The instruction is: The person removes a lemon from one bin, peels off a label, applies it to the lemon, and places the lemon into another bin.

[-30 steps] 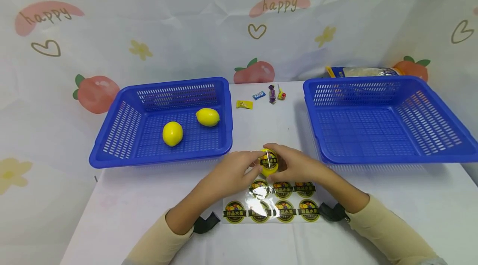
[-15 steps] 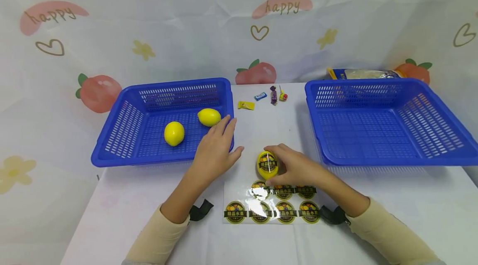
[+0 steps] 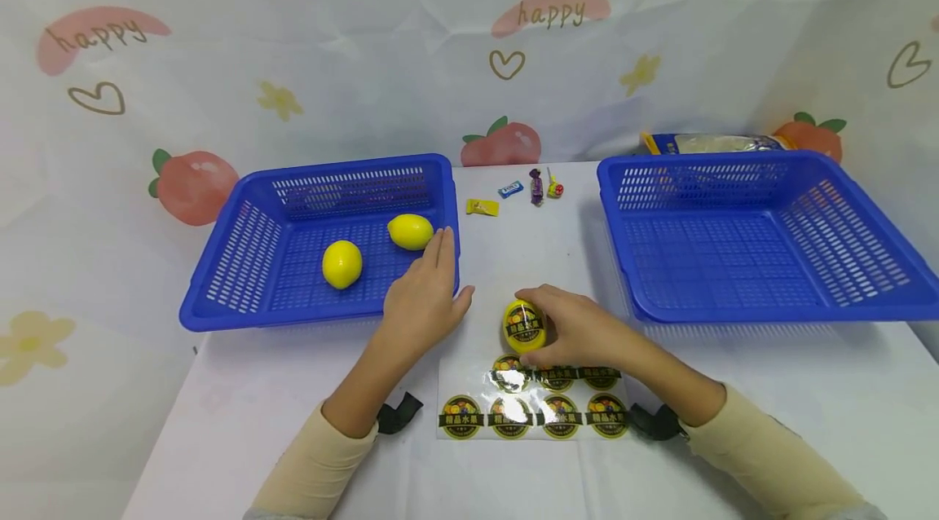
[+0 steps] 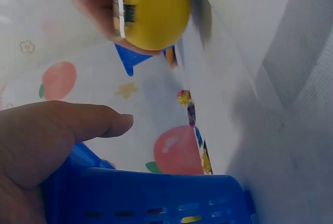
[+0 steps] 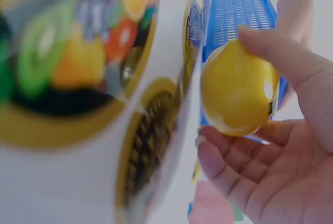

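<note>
The right hand (image 3: 579, 332) curls its fingers around a stickered lemon (image 3: 524, 326), just above the sticker sheet (image 3: 534, 402). The left hand (image 3: 424, 298) rests with straight fingers, apparently on the left basket (image 3: 220, 275) rim, fingertips near another lemon (image 3: 410, 231).

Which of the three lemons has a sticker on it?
The lemon held in the right hand, above the sticker sheet; the two in the left basket are bare.

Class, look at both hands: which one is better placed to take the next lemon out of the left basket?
Probably the left hand: open, it rests at the left basket rim, close to a lemon. The right hand holds the stickered lemon.
</note>
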Available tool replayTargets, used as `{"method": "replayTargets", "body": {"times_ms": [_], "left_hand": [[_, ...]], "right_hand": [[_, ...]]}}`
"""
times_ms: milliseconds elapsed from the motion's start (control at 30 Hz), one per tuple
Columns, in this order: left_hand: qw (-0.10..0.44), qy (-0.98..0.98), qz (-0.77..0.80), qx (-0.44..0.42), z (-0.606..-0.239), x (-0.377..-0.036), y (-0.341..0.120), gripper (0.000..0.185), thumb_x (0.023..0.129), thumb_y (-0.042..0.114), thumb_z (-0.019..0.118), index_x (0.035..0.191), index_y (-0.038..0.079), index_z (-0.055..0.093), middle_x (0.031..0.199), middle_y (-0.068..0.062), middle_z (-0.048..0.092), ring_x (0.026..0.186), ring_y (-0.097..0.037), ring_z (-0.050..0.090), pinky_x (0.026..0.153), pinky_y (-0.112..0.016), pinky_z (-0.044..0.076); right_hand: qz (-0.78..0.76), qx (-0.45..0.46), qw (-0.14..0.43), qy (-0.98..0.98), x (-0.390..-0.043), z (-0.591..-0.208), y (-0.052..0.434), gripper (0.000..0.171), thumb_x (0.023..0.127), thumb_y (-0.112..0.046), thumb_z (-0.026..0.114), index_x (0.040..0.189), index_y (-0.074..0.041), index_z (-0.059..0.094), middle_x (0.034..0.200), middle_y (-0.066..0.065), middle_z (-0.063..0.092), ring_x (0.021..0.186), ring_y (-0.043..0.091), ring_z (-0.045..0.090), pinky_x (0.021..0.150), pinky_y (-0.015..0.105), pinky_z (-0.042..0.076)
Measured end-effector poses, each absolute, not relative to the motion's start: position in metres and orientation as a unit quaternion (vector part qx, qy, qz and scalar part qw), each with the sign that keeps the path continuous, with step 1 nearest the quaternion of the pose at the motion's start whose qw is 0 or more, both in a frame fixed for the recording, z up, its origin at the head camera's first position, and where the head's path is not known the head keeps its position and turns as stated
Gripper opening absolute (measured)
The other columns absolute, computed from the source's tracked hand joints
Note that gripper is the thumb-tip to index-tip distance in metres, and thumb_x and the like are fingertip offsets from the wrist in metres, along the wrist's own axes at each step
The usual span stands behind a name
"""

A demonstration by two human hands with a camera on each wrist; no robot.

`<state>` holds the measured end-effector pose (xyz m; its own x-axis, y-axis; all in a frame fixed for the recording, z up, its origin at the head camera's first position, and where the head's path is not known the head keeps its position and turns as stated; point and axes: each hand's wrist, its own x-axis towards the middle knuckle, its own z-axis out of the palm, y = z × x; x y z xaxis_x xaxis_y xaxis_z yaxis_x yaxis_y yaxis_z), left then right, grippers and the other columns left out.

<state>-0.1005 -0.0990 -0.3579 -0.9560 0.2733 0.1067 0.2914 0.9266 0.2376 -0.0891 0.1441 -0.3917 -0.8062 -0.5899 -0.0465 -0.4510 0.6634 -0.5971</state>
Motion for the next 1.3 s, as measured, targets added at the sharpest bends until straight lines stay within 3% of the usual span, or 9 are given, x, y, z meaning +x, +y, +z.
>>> {"method": "replayTargets", "body": {"times_ms": [233, 533, 733, 1000, 1300], "left_hand": [[0.040, -0.982, -0.117, -0.146, -0.359, -0.101, -0.099, 0.085, 0.094, 0.034, 0.070, 0.157, -0.002, 0.025, 0.158, -0.020, 0.033, 0.122, -0.036, 0.058, 0.080, -0.049, 0.057], [0.040, -0.983, -0.108, -0.144, -0.358, -0.102, -0.097, 0.084, 0.094, 0.033, 0.070, 0.156, -0.002, 0.025, 0.157, -0.020, 0.034, 0.116, -0.035, 0.062, 0.072, -0.046, 0.059], [0.032, -0.984, -0.107, -0.140, -0.359, -0.102, -0.097, 0.084, 0.095, 0.034, 0.069, 0.157, -0.001, 0.024, 0.158, -0.019, 0.033, 0.117, -0.034, 0.061, 0.072, -0.045, 0.059], [0.029, -0.986, -0.097, -0.135, -0.359, -0.101, -0.098, 0.085, 0.095, 0.035, 0.068, 0.157, -0.001, 0.023, 0.159, -0.018, 0.032, 0.116, -0.034, 0.062, 0.073, -0.044, 0.059], [0.029, -0.986, -0.093, -0.136, -0.357, -0.100, -0.095, 0.084, 0.095, 0.034, 0.069, 0.157, -0.001, 0.023, 0.159, -0.018, 0.032, 0.116, -0.033, 0.062, 0.074, -0.044, 0.059]], "right_hand": [[-0.307, -0.320, 0.122, 0.888, -0.087, -0.363, 0.150, 0.085, 0.073, -0.032, 0.090, 0.142, -0.002, 0.050, 0.104, -0.005, 0.058, 0.083, 0.013, 0.055, 0.072, 0.030, 0.052], [-0.326, -0.333, 0.090, 0.880, -0.093, -0.318, 0.177, 0.082, 0.072, -0.021, 0.091, 0.142, -0.004, 0.050, 0.105, -0.003, 0.060, 0.084, 0.014, 0.059, 0.073, 0.032, 0.055], [-0.351, -0.293, 0.124, 0.880, -0.104, -0.292, 0.199, 0.081, 0.074, -0.015, 0.090, 0.143, -0.004, 0.049, 0.110, 0.005, 0.062, 0.082, 0.016, 0.063, 0.073, 0.036, 0.058], [-0.314, -0.229, 0.137, 0.911, -0.137, -0.257, 0.231, 0.079, 0.079, -0.018, 0.087, 0.146, -0.011, 0.045, 0.121, 0.012, 0.057, 0.090, 0.023, 0.065, 0.075, 0.029, 0.056], [-0.273, -0.174, 0.163, 0.932, -0.189, -0.257, 0.271, 0.079, 0.085, -0.018, 0.081, 0.149, -0.005, 0.036, 0.127, 0.019, 0.050, 0.105, 0.035, 0.057, 0.074, 0.025, 0.051]]}}
